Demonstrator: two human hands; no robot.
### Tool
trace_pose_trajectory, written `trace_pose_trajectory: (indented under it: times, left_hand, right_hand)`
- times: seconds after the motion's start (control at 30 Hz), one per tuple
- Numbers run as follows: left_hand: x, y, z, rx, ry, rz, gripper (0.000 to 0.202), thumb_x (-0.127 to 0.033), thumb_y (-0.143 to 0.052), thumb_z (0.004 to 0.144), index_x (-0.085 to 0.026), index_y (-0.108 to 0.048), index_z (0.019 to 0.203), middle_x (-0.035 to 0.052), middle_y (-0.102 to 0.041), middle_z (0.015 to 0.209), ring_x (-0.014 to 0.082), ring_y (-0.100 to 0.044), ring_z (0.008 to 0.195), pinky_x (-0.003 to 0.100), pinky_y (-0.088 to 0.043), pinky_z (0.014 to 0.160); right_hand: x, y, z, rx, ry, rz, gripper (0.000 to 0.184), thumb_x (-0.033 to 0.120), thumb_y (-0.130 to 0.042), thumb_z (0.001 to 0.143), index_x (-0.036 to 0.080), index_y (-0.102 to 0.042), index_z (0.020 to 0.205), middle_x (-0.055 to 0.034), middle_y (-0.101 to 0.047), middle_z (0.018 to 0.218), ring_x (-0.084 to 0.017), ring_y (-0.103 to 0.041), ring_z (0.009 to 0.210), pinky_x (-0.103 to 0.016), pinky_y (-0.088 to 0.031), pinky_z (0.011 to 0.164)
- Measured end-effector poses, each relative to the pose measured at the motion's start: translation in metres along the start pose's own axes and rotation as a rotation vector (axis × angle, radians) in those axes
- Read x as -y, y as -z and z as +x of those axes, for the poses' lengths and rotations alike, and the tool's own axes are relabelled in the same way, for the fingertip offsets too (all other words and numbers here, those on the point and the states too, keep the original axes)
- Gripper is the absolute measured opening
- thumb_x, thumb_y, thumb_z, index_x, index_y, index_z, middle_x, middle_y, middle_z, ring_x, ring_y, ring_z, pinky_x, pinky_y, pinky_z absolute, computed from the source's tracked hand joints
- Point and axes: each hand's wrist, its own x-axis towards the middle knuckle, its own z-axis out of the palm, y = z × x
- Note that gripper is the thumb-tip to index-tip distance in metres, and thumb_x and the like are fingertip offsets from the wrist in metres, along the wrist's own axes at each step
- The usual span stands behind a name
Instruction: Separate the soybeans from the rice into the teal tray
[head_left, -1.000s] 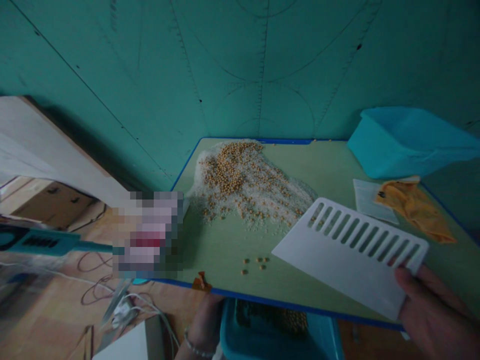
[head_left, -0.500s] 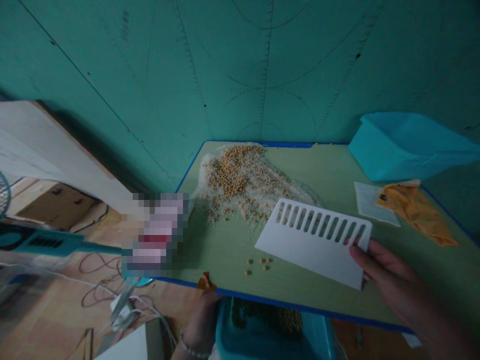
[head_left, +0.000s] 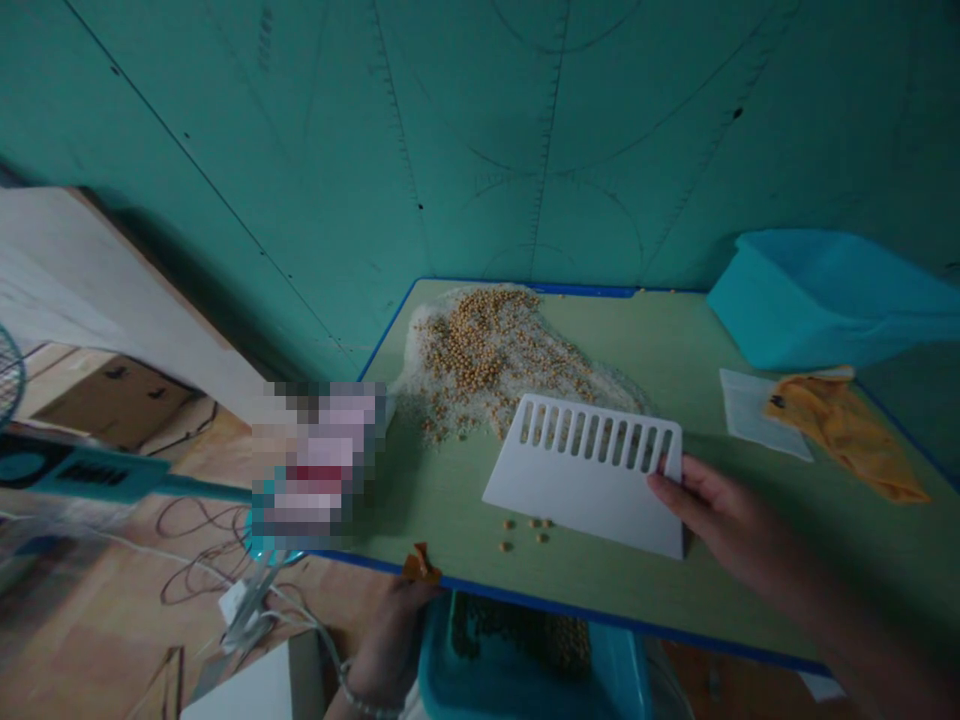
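My right hand (head_left: 712,500) is closed on the right end of a white slotted scraper (head_left: 581,490), thumb on the near face. The scraper stands tilted over the table (head_left: 442,510), at the front of a pile of yellow soybeans (head_left: 476,345) mixed with white grains (head_left: 420,350). A few loose beans (head_left: 536,530) lie just in front of it. Below the front edge, my left hand (head_left: 397,620) grips the left side of a blue basin (head_left: 622,680); the table edge hides its fingers. Beans lie in the basin, partly under the table.
A blue bin (head_left: 810,330) stands at the back right. Before it lie a white packet (head_left: 750,405) and an orange cloth (head_left: 847,430). A pixelated object (head_left: 322,460) is at the left edge. Brown tape (head_left: 421,565) sits on the front edge; cables (head_left: 195,540) cover the floor.
My right hand has moved the scraper to the left along the front of the pile. My left hand and the basin have shifted slightly left. The view has shifted a little.
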Motion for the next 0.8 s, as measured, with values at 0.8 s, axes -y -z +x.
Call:
trace_pose_trajectory:
  times: [0.8]
  left_hand:
    - [-0.005,-0.010,0.003,0.010,0.221,0.001,0.041,0.010,-0.066,0.025,-0.025,-0.055,0.042,0.0015,-0.069,0.050,0.0414,-0.051,0.114,0.042,-0.047,0.092]
  right_hand:
    - [-0.010,-0.007,-0.025,0.245,-0.046,-0.011,0.037,0.050,-0.049,0.081,0.021,-0.066,0.095,-0.0048,-0.069,0.082,-0.021,-0.062,0.075,-0.035,-0.052,0.072]
